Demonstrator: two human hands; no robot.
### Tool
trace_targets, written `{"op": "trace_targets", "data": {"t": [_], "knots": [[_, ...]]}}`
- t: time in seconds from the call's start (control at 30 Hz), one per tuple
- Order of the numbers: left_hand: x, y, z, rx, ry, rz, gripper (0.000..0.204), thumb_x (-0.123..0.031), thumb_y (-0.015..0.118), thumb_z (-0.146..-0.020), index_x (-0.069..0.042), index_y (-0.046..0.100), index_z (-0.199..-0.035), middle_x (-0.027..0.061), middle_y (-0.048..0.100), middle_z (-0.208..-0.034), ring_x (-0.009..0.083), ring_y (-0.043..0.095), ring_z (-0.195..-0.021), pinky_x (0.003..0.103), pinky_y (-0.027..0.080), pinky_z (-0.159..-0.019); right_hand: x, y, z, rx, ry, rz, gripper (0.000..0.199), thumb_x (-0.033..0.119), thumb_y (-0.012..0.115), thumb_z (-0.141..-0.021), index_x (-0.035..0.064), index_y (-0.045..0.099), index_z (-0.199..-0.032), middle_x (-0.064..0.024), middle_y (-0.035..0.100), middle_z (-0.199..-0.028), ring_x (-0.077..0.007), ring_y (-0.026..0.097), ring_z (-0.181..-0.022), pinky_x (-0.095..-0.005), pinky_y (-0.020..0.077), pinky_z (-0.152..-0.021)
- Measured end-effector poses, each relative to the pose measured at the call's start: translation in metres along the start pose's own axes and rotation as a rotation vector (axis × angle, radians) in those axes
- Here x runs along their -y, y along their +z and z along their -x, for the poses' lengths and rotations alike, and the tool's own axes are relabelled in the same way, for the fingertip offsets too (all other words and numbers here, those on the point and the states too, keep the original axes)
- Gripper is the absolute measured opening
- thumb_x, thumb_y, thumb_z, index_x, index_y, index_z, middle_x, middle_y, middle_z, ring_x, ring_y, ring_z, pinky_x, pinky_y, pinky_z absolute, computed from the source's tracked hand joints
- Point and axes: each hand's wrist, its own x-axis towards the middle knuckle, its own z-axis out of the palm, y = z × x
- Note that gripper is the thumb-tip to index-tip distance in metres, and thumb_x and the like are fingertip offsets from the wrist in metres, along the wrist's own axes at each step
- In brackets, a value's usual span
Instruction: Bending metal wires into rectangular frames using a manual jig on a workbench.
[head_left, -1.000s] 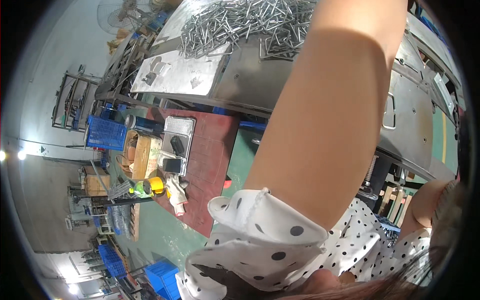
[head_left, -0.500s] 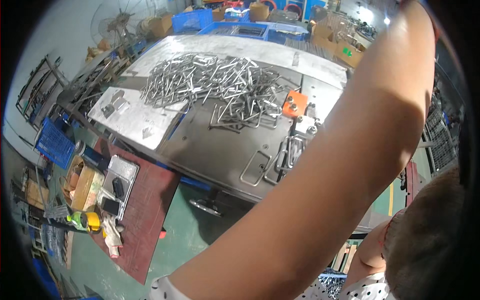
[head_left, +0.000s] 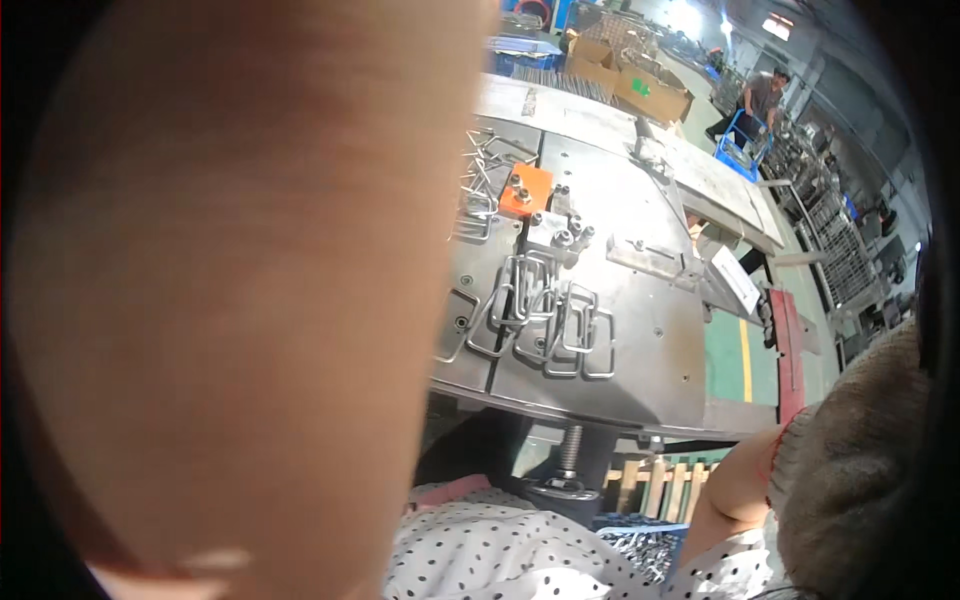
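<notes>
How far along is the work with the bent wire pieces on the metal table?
Done: a small batch of bent wire loops lies in a cluster on the steel table. In hand: nothing shows; a bare forearm blocks the left half of the view and neither hand can be seen. Left: more wire pieces lie by the orange block.

forearm (head_left: 240,300): bare, blurred | garment (head_left: 480,550): white, black polka dots | right hand (head_left: 850,470): grey knit glove
</notes>
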Motion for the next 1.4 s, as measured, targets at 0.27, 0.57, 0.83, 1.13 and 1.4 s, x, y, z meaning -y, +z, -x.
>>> {"op": "trace_targets", "data": {"t": [0.27,0.57,0.83,1.13,1.4], "knots": [[0.001,-0.015,0.011,0.054,0.022,-0.033,0.029,-0.025,0.060,-0.098,-0.007,0.071,-0.118,0.0191,0.072,-0.098,0.0336,0.070,-0.088,0.045,0.055,-0.078,0.007,-0.006,-0.006,-0.059,-0.069,0.022,0.029,0.012,0.063,-0.098,0.0057,0.069,-0.125,-0.0066,0.071,-0.121,-0.0210,0.067,-0.108,-0.0343,0.0514,-0.095],[0.000,-0.017,0.026,0.087,0.052,-0.053,0.029,-0.024,0.060,-0.098,-0.006,0.070,-0.119,0.0192,0.072,-0.099,0.0338,0.070,-0.089,0.044,0.055,-0.078,0.054,0.010,-0.052,-0.180,-0.273,-0.058,0.028,0.011,0.064,-0.096,0.0067,0.070,-0.124,-0.0063,0.072,-0.120,-0.0209,0.068,-0.106,-0.0342,0.0522,-0.093],[0.004,0.002,0.032,0.047,0.073,0.006,0.030,-0.024,0.061,-0.098,-0.006,0.070,-0.120,0.0192,0.072,-0.099,0.0339,0.070,-0.089,0.043,0.055,-0.079,0.032,0.154,-0.079,0.389,-0.365,0.190,0.037,0.035,0.065,-0.096,0.0071,0.072,-0.119,-0.0167,0.072,-0.114,-0.0329,0.070,-0.106,-0.0398,0.0559,-0.088],[0.008,-0.005,0.077,0.068,0.046,-0.070,0.030,-0.023,0.062,-0.098,-0.006,0.070,-0.121,0.0193,0.071,-0.100,0.0341,0.069,-0.090,0.042,0.055,-0.079,0.086,0.246,-0.083,1.159,-0.788,0.413,0.036,0.023,0.065,-0.088,0.0107,0.072,-0.121,-0.0142,0.073,-0.110,-0.0325,0.070,-0.098,-0.0438,0.0566,-0.082],[0.010,0.002,0.085,0.076,0.077,-0.075,0.031,-0.023,0.062,-0.098,-0.005,0.070,-0.122,0.0193,0.071,-0.100,0.0342,0.069,-0.090,0.042,0.055,-0.079,0.070,0.191,-0.092,0.938,-0.664,0.421,0.036,0.022,0.064,-0.089,0.0096,0.072,-0.121,-0.0150,0.072,-0.111,-0.0333,0.069,-0.099,-0.0439,0.0558,-0.085]]}}
